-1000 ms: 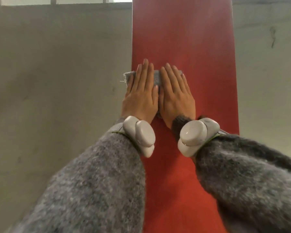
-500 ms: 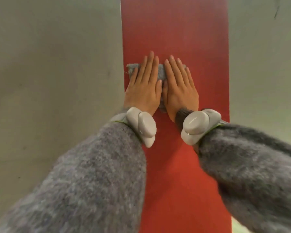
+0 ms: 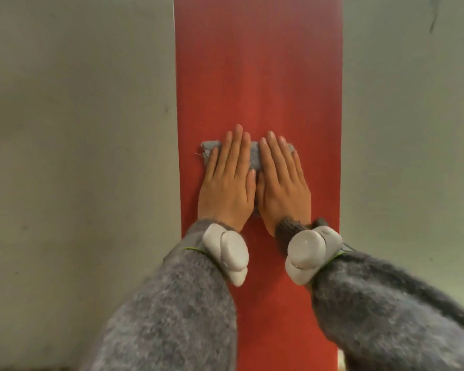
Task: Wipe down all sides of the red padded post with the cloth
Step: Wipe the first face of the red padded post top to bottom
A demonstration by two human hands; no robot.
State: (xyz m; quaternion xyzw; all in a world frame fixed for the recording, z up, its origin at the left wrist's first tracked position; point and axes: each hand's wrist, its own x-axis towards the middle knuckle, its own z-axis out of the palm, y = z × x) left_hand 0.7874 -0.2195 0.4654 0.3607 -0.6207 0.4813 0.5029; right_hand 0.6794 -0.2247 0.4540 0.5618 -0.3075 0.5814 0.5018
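The red padded post [image 3: 257, 62] runs upright through the middle of the view, with its front face towards me. A small grey cloth [image 3: 254, 156] lies flat against that face at mid-height. My left hand [image 3: 225, 183] and my right hand [image 3: 283, 183] press on it side by side, palms flat and fingers pointing up. Most of the cloth is hidden under them; only its top edge, its left corner and a strip between my hands show. Both arms wear fuzzy grey sleeves.
A plain grey-green wall [image 3: 78, 129] stands behind the post on the left, and the same wall [image 3: 413, 129] continues on the right with a dark mark near the top. Each wrist carries a white strapped device [image 3: 227, 253].
Both hands have slid the cloth down the post's front face and a little to the right, away from its left edge. My view has tilted down; the window strip at the top is gone.
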